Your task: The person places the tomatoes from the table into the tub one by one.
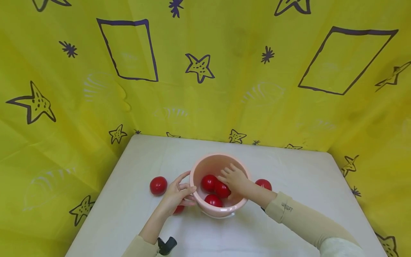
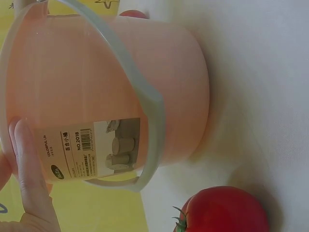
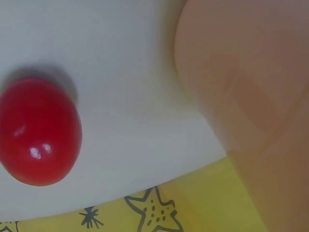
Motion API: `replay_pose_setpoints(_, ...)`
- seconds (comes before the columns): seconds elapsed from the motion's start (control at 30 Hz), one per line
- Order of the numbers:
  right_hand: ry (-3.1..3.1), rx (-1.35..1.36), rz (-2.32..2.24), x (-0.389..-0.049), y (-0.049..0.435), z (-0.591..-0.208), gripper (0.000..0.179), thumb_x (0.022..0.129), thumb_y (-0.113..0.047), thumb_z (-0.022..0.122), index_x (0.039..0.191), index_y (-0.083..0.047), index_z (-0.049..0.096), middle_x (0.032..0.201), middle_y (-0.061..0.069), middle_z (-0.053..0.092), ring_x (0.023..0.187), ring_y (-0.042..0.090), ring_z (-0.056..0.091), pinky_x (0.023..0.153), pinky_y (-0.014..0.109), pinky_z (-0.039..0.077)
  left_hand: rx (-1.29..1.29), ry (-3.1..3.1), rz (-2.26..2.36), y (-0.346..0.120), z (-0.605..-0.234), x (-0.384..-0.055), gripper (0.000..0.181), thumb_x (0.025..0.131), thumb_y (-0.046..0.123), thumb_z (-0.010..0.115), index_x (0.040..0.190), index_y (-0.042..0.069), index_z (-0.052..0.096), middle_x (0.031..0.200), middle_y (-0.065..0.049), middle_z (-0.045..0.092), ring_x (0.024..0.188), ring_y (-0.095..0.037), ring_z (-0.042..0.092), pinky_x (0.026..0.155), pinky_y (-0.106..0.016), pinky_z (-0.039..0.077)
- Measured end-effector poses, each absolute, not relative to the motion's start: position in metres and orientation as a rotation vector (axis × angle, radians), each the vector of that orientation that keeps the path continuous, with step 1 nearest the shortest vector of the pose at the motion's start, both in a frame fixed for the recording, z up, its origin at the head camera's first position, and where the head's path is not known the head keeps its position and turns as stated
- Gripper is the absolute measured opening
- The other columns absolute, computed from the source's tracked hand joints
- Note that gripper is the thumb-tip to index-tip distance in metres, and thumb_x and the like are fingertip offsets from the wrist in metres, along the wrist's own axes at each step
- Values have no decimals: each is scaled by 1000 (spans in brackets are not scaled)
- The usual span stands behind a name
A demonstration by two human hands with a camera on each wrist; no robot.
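Note:
A pink plastic bucket (image 1: 200, 204) with a pale handle (image 2: 154, 111) stands upright on the white table, its mouth facing the head camera. My left hand (image 1: 176, 192) grips its left rim, thumb over the edge and fingers against the outer wall beside the label (image 2: 87, 152). Inside lie three red tomatoes: one at the back (image 1: 208, 182), one in front (image 1: 213, 200) and a right-hand tomato (image 1: 221, 190). My right hand (image 1: 237, 180) reaches into the bucket with spread fingers, overlapping the right-hand tomato. The right wrist view shows none of that hand.
Loose tomatoes lie outside the bucket: one on the left (image 1: 158, 185), another partly behind my left hand (image 1: 178, 210), and one on the right (image 1: 264, 184), partly covered by my right forearm. A yellow patterned curtain (image 1: 224, 107) surrounds the white table (image 1: 289, 171) at the back and sides.

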State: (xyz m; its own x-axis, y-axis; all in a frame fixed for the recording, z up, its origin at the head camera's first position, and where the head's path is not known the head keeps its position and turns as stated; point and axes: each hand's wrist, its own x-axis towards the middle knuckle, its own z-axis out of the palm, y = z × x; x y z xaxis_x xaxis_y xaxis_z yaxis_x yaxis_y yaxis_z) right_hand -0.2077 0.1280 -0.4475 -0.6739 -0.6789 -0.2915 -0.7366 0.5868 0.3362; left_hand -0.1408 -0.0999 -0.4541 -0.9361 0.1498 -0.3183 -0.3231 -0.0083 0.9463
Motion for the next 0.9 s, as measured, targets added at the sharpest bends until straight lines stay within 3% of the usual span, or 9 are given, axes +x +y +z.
replay_pose_setpoints(0.53, 2648, -1257, 838, -210, 127, -451, 74, 61, -55, 75, 126, -29, 53, 124, -6, 55, 117, 17, 43, 105, 40, 30, -187, 1950, 2023, -100, -456, -141, 70, 84, 23, 67, 143, 19, 29, 92, -14, 64, 71, -23, 67, 65, -35, 56)
replay_pose_setpoints(0.9, 2659, -1209, 693, -213, 126, -451, 69, 64, -48, 77, 126, -26, 54, 122, -2, 55, 117, 19, 43, 106, 42, 29, -192, 1955, 2018, -99, -459, -141, 71, 83, 24, 67, 143, 20, 28, 95, -15, 64, 71, -23, 67, 65, -35, 56)
